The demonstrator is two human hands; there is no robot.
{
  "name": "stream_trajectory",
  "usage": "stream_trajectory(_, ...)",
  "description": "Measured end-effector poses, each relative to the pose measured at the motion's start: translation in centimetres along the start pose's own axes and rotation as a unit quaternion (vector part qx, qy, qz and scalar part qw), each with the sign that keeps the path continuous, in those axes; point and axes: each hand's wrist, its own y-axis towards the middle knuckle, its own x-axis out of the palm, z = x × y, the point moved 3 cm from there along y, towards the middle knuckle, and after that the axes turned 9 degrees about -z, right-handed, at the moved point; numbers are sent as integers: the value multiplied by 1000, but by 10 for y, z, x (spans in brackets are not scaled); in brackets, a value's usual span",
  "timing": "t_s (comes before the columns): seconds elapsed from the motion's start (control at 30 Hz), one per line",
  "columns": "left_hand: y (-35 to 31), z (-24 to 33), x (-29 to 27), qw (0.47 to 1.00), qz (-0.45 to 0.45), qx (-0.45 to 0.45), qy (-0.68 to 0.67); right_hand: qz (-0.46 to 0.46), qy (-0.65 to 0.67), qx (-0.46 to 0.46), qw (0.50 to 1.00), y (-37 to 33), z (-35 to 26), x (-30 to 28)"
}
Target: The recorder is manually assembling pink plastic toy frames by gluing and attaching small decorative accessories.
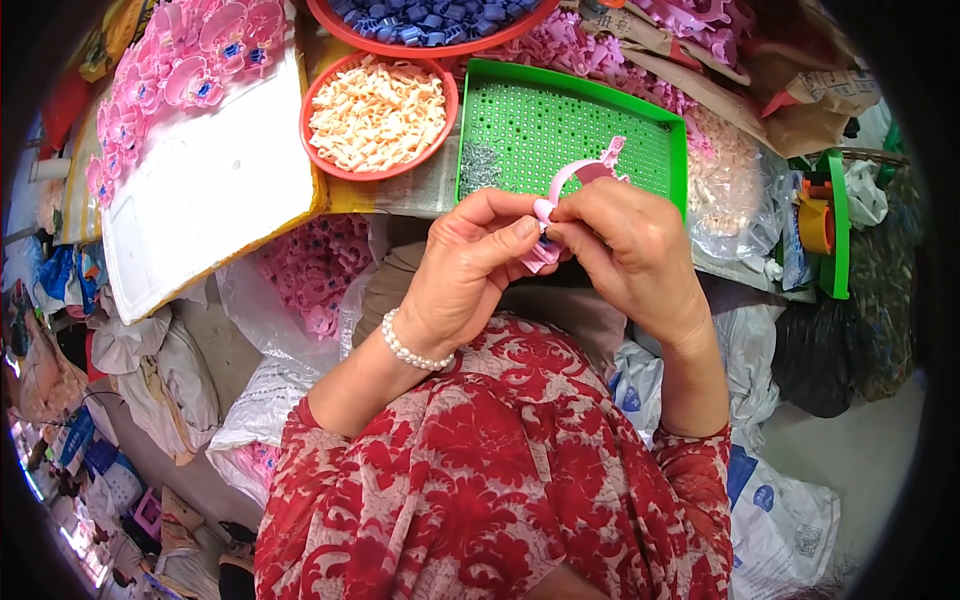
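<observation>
So we've got a pink plastic part (558,181) in both hands, just in front of the near edge of the green tray: glossy, pale pink, with a thin band arching up to a knobbly end, and a dark blue bit showing low down by our fingers. Our left hand (468,250) has it pinched between thumb and index finger, and our right hand (637,245) grips it with bunched fingertips, so both grips are narrow. As for containers, the perforated green tray (590,120) has a little pile of small metal pieces (480,166) in its near left corner, the smaller orange-red bowl (453,108) is heaped with cream tubular pieces (375,115), and the bigger one (440,51) behind it holds blue plastic pieces (430,22).
</observation>
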Motion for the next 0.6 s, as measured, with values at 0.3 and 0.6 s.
stream_trajectory(0.3,1,-1,4,1000,0,11,-26,72,-89,42,993,-3,-5,-4)
stream_trajectory(0.6,-3,2,5,1000,-5,16,-6,262,-141,-42,954,-16,-13,-21)
